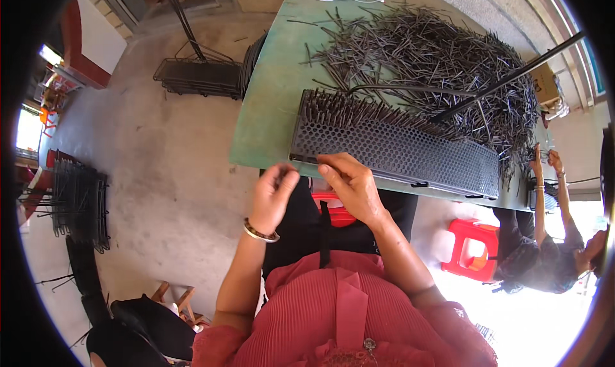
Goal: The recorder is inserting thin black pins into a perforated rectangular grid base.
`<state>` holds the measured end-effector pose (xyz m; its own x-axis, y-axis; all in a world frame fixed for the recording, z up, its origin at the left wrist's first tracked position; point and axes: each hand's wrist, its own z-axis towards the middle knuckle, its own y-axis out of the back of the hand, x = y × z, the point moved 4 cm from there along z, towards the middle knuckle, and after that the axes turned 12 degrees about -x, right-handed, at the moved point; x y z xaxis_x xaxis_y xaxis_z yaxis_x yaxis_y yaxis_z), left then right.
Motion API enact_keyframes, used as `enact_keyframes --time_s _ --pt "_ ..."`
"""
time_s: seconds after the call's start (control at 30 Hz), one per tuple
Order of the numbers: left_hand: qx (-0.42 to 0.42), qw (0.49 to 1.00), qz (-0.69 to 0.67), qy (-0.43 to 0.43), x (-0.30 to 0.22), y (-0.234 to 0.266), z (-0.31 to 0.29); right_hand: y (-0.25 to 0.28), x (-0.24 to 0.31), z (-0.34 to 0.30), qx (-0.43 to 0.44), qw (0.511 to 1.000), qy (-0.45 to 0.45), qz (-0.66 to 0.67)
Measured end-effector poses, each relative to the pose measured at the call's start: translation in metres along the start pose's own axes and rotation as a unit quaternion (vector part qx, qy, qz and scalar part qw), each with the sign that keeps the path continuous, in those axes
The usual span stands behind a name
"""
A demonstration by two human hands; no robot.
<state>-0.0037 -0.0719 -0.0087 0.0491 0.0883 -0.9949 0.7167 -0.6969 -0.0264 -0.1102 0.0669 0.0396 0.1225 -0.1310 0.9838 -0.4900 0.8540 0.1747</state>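
Observation:
A long black perforated rack (397, 148) lies along the table's near edge. Dark short sticks (333, 111) stand upright in its far rows, densest at the left. My right hand (353, 184) is at the rack's front left corner, thumb and fingertips drawn together; a dark end shows by the fingertips, but I cannot tell whether it is held or part of the rack. My left hand (272, 197), wearing a bracelet, hovers just left of it, in front of the table edge. Its fingers are curled and smeared by motion. Anything in them is hidden.
A large heap of loose dark sticks (448, 59) covers the far side of the green table (266, 120). A black rod (512, 75) slants over it. At the right are a red stool (471, 248) and another person's hands (544, 162). Black wire racks (80, 200) are stacked at the left.

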Motion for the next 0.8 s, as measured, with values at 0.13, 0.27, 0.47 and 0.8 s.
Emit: enact_keyframes --time_s 0.13,0.27,0.47,0.8 --pt "0.105 0.994 -0.010 0.026 0.000 -0.025 -0.020 0.001 -0.004 0.000 0.045 0.999 0.012 -0.027" --pt "0.175 0.973 -0.073 0.131 0.009 -0.039 -0.024 0.014 -0.021 -0.002 0.022 0.999 0.011 0.046" --pt "0.172 0.983 0.039 0.051 0.003 -0.056 -0.034 0.033 -0.027 -0.008 0.062 0.996 -0.048 0.030" --pt "-0.114 0.984 0.077 -0.115 0.001 -0.005 0.006 0.049 -0.003 0.028 -0.083 0.995 0.008 0.056"
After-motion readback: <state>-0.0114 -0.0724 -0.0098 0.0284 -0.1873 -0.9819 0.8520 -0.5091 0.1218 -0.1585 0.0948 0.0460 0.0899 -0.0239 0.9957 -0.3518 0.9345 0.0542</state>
